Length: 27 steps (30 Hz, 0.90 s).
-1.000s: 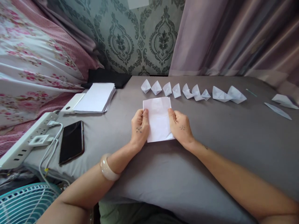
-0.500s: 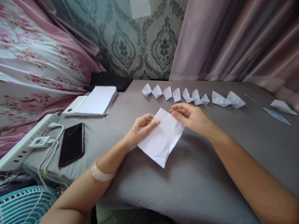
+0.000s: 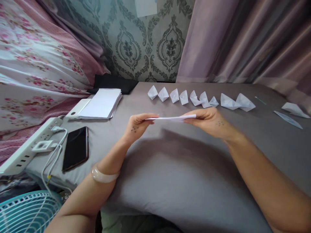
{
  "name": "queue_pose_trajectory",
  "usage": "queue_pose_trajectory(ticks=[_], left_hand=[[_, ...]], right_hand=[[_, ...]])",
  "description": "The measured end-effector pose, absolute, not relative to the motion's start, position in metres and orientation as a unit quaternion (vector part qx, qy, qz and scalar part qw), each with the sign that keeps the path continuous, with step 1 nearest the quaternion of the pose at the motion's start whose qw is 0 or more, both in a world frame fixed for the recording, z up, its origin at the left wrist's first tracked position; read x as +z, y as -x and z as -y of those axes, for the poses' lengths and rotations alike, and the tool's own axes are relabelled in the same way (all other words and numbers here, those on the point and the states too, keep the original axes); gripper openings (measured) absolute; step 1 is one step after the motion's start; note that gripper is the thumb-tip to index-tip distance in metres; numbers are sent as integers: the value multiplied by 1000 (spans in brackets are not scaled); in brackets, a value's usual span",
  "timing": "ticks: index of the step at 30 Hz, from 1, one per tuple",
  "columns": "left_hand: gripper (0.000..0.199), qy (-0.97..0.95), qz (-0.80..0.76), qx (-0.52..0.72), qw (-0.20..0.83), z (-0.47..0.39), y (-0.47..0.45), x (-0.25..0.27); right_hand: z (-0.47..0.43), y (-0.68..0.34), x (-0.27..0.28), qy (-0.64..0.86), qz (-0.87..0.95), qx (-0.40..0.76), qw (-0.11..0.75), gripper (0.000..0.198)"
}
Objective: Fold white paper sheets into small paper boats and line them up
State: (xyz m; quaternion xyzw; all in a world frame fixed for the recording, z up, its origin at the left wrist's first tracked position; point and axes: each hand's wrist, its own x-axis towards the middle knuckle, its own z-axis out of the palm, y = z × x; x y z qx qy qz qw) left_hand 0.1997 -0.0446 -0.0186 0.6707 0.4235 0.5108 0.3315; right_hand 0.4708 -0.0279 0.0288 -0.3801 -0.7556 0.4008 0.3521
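A folded sheet of white paper is held level above the grey cloth, seen edge-on as a thin strip. At its left end, my left hand pinches it between thumb and fingers. My right hand grips the other end the same way, fingers pressed together. The paper's broad faces are hidden at this angle. Just beyond my hands stands a row of folded white paper boats, with a larger pair at its right end.
To the left lie a stack of white paper, a black phone and a white power strip with cables. A teal fan stands at lower left. Folded paper pieces rest at far right.
The paper has tilted from showing its broad face to edge-on and risen slightly. My hands have moved apart to its two ends, the right one now gripping firmly.
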Motion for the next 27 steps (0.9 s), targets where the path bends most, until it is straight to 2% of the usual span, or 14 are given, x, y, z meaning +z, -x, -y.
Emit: queue_pose_trajectory(ticks=[1,3,5,7,10,12,14,16,20,27], left_hand=[[17,-687,-411,532,277,42,-198,-22],[21,-730,-389,530,186,35,-193,-29],[29,-778,-389,475,129,29,-186,-35],[36,-811,-416,398,106,25,-179,-39],[43,-810,-454,359,91,23,-180,-40],[45,-811,-439,372,102,25,-191,-40],[44,-842,-396,340,139,26,-209,-40],[43,-878,-373,255,158,28,-228,-43],[49,-901,-395,108,143,28,-249,-47],[58,-838,-526,27,138,12,-261,-49]], right_hand=[[29,-469,26,345,798,332,367,18],[31,-465,16,272,868,180,374,24],[35,-460,1,249,906,48,338,31],[40,-455,-15,288,919,-25,266,32],[49,-449,-33,318,935,-53,147,33],[52,-449,-37,324,938,-59,109,34],[54,-449,-37,325,938,-64,104,35],[54,-451,-37,321,938,-63,114,36],[51,-454,-41,308,938,-56,146,39],[48,-455,-47,286,943,-76,149,42]])
